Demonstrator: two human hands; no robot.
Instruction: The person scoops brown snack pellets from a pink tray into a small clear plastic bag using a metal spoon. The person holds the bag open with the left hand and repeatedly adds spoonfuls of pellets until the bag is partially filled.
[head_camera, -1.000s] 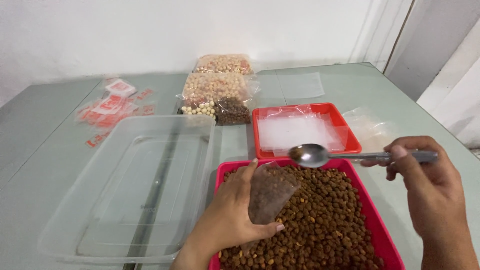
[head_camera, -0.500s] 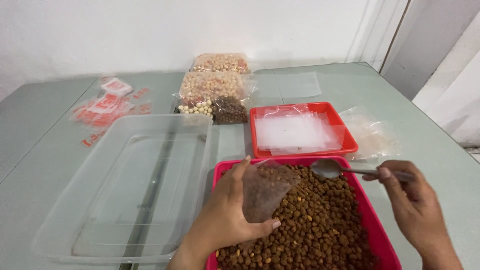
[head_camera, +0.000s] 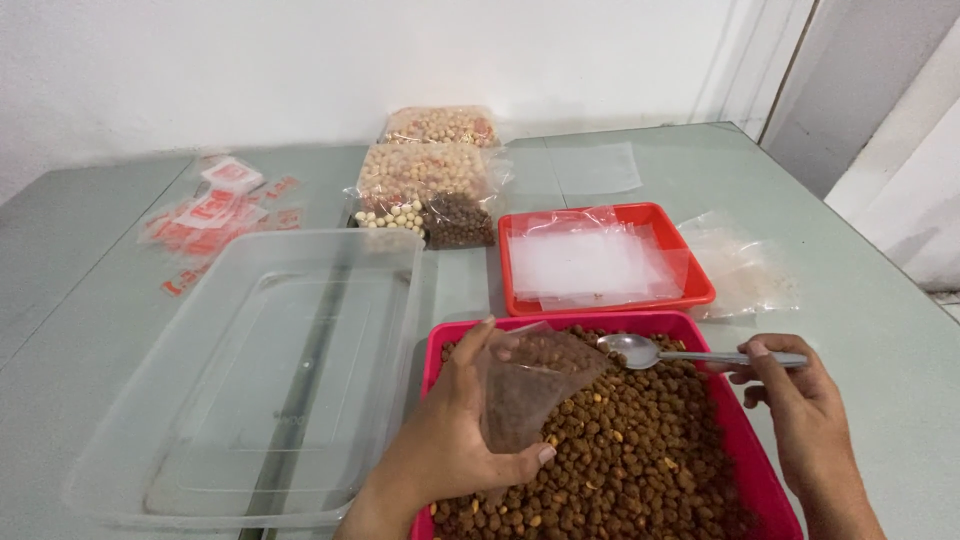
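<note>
Holding the small clear bag (head_camera: 530, 400) open over the pink tray (head_camera: 745, 440), your left hand (head_camera: 450, 440) grip pinches it; your right hand (head_camera: 800, 410) grip holds the spoon (head_camera: 690, 354), handle pointing right, its bowl just beside the bag mouth.

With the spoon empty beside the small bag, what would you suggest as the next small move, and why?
Probably dip the spoon into the brown nuts. Its bowl looks empty and hovers just over the pink tray, while the left hand holds the small clear bag with its mouth facing the spoon in the right hand.
</note>
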